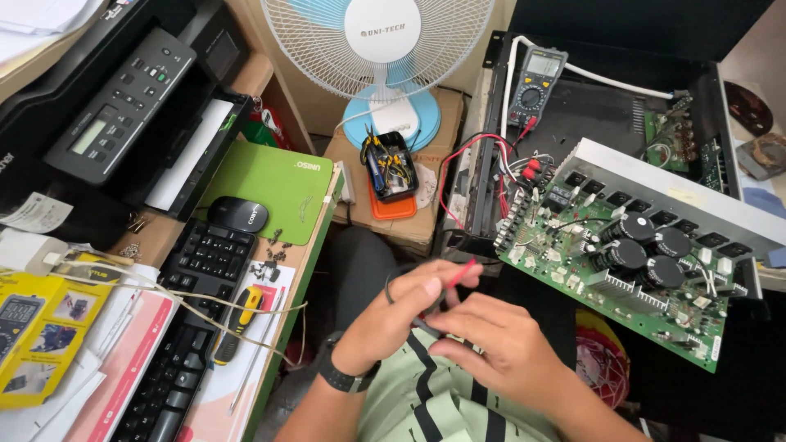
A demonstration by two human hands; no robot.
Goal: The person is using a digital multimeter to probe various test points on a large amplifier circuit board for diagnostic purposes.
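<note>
Both hands meet low centre, over the lap. Left hand (393,315), black watch on wrist, pinches thin black and red test leads (458,274) btwn thumb and fingers; the red lead pokes up-right past the fingertips, the black one loops over the thumb. Right hand (499,344) sits just under and right of it, fingers curled around the same leads, touching the left hand's fingers.

Up-right of the hands, near: green circuit board w/ four black round capacitors (647,254), tilted, lying in a black metal chassis (573,106). Red and black wires run from the board's left edge down toward the hands. Further up, a yellow-edged grey multimeter (536,82) rests on the chassis rim.

Straight above the hands: small black tray of pliers and cutters (389,164) on a cardboard box, white and blue fan (381,49) behind it.

Left of the hands, on the wooden counter (315,245): black keyboard (196,278), black mouse (237,214) on a green pad, yellow-handled screwdriver (237,323), black printer (123,98) further up-left. Nothing btwn hands and board but the wires.
</note>
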